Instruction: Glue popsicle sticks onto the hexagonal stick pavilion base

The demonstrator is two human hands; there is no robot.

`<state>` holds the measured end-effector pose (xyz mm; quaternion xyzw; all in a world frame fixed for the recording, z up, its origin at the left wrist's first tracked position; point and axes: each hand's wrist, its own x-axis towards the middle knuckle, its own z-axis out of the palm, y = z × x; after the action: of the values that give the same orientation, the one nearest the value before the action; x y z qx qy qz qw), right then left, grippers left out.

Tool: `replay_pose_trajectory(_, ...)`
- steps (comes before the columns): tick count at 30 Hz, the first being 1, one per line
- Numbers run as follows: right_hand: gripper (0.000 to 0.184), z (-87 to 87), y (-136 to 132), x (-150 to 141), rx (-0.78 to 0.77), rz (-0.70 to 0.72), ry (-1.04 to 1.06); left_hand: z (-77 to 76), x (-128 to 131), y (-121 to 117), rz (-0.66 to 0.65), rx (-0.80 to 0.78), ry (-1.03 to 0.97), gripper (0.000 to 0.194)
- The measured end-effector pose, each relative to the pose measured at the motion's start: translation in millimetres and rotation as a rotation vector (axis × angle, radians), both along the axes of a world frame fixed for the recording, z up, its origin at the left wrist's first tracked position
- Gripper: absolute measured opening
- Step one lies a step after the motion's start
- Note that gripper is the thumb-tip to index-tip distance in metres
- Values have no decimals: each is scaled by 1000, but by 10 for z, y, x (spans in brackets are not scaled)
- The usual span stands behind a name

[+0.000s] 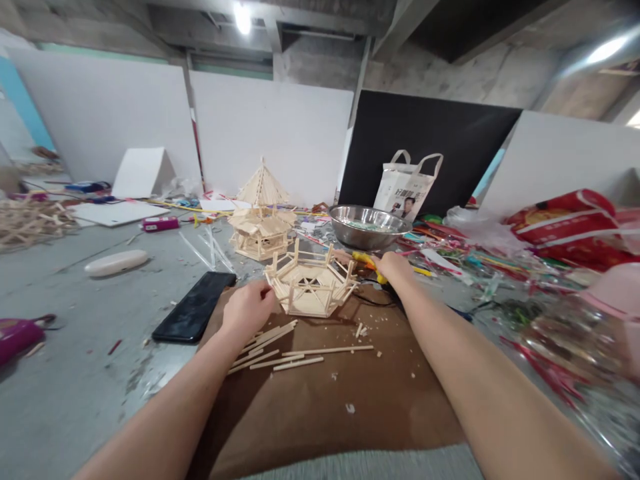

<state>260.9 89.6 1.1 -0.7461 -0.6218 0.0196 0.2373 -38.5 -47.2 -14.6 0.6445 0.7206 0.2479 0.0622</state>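
Observation:
A small eight-sided model of pale wooden sticks (313, 287), with short posts and railings round its edge, stands on a brown board (350, 393). My left hand (250, 303) is closed at the model's left corner, its fingertips partly hidden. In my right hand (395, 268), behind the model's right side, is a yellow glue gun (370, 260) with orange parts. A dark cord curls beneath it. Several loose wooden sticks (270, 347) lie on the board in front of the model, among small offcuts.
Behind the model rises a pagoda-like stick tower (263, 220). A black phone (195, 307) lies left of my left hand, with clear sticks (213, 250) beyond it. A metal bowl (370, 227) stands back right. Cluttered scraps and a clear container (575, 333) are at right.

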Motion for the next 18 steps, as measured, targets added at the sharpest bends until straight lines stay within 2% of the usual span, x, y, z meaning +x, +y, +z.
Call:
replay_pose_trajectory(2, 33, 47, -69, -12, 23, -21, -28, 28, -7, -8, 19, -18, 32, 28)
replay_pose_trajectory(4, 30, 74, -166, -58, 47, 26, -47, 54, -20, -11, 55, -33, 40, 28)
replay_pose_trajectory(9, 31, 6, -438, -262, 47, 298, 11, 74, -37, -6, 91, -81, -7, 28)
replay_pose_trajectory(13, 38, -120, -533, -402, 52, 468, 102, 18, 4, 0, 44, -94, -334, 32)
replay_pose_trajectory(18, 37, -225, -534, -438, 78, 543, 197, 3, 90, -12, 55, -173, -835, 34)
